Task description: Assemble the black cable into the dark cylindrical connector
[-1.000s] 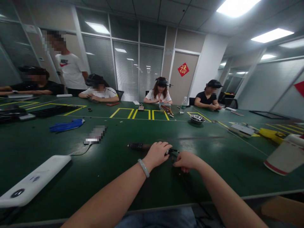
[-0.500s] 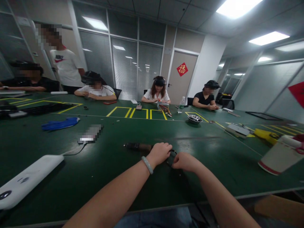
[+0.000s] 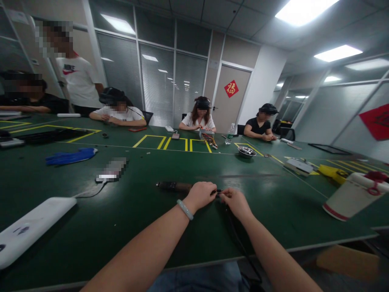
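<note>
A dark electric screwdriver (image 3: 174, 186) lies on the green table, its bit end toward the left. My left hand (image 3: 202, 196), a pale bangle at the wrist, is closed around the tool's rear end and covers it. Close by on the right, my right hand (image 3: 235, 201) pinches the cable end (image 3: 219, 192) at the rear of the screwdriver. The fingertips of both hands almost meet there. Whether the plug sits in the tool is too small to tell. A black cable (image 3: 234, 231) runs from beneath my right hand over the table's near edge.
On the left are a white power bank (image 3: 39, 225), a phone (image 3: 112, 169) and a blue glove (image 3: 72, 156). A metal bowl (image 3: 246, 152) and a bottle (image 3: 230, 134) stand farther back. At right is a cream bucket (image 3: 352, 196). Several people sit across the table (image 3: 146, 239).
My right hand has risen slightly, bringing the cable end up to the screwdriver's rear by my left fingertips. More of the hanging cable shows. The view has shifted a little.
</note>
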Available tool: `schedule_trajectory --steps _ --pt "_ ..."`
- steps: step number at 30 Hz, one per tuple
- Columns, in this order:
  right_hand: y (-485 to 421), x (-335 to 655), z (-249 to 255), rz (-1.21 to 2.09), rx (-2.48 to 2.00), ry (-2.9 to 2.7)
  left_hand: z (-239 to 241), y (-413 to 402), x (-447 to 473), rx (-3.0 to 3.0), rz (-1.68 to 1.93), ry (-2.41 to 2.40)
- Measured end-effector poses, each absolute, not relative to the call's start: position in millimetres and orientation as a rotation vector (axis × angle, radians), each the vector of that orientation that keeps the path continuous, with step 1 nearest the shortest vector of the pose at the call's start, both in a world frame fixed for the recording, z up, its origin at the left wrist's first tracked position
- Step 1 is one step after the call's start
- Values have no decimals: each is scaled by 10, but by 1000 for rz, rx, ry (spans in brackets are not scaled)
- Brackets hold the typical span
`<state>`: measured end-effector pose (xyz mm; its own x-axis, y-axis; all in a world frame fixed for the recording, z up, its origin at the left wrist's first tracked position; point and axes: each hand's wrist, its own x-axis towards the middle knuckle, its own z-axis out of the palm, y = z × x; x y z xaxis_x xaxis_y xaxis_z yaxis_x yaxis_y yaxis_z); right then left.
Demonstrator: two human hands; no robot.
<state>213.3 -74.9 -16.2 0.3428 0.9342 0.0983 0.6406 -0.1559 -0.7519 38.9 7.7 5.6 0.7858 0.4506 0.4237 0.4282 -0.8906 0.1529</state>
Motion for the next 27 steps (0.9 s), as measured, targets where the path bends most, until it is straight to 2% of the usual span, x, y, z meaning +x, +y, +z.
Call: schedule_trajectory --steps 4,20,27 --pt "-792 2102 -102 263 -1956 -1414 37 88 382 2912 723 713" --pt "-796 2032 -81 164 -1903 -1557 18 79 404 2896 741 720" --pt "-748 2017 -1 -119 -2007 -1920 41 72 412 2888 672 734"
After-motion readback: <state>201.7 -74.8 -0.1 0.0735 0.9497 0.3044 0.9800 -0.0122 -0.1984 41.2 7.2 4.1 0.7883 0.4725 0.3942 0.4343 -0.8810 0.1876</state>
